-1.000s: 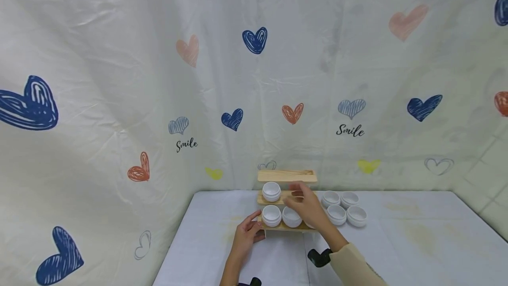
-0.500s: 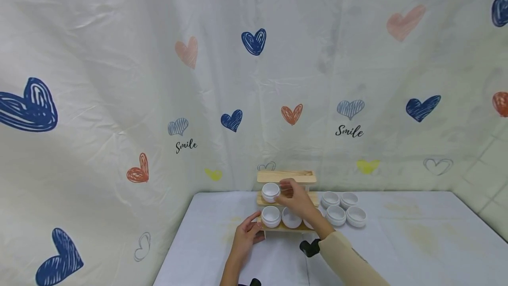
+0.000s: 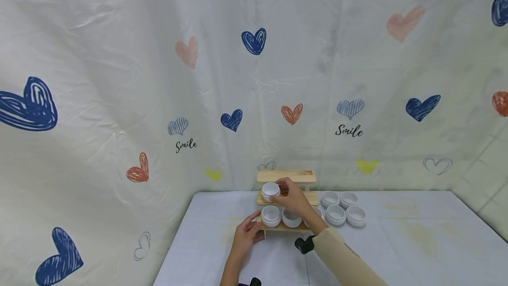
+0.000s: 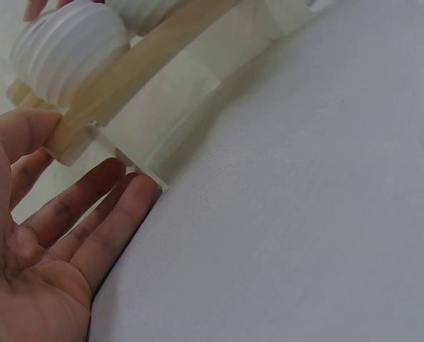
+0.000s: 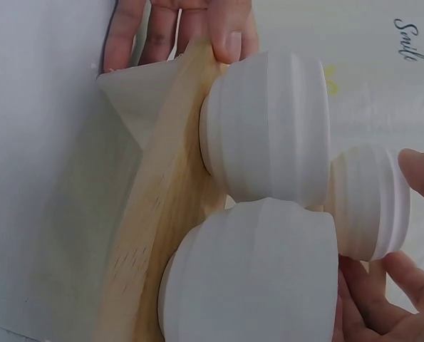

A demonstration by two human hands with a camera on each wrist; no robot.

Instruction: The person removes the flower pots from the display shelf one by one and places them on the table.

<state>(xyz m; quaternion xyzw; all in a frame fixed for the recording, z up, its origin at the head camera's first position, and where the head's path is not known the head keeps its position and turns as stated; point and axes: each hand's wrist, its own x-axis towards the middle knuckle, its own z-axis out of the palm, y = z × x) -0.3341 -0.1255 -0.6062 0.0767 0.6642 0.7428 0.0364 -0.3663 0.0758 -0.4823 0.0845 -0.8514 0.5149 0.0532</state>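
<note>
A tiered wooden stand [image 3: 285,176] stands at the back of the table. My left hand [image 3: 243,239] grips the left end of its lowest shelf, thumb [image 4: 33,128] on the wood and the other fingers by the pale side support. On the middle shelf is a ribbed white cup [image 3: 270,190], mouth up. My right hand [image 3: 293,198] holds this cup from its right side, thumb and fingers at opposite sides in the right wrist view. The lowest shelf bears a left cup [image 3: 271,216], a middle cup [image 3: 291,218] and a third, partly hidden by my right forearm.
Several more white cups [image 3: 336,215] stand grouped on the white-covered table [image 3: 401,250], right of the stand. The top shelf holds nothing. Behind hangs a pale curtain [image 3: 309,69] printed with hearts. Dark wrist cameras [image 3: 304,245] sit under the wrists.
My right hand has moved left along the middle shelf, from apart from the cup to holding it. My left hand has stayed at the stand's end.
</note>
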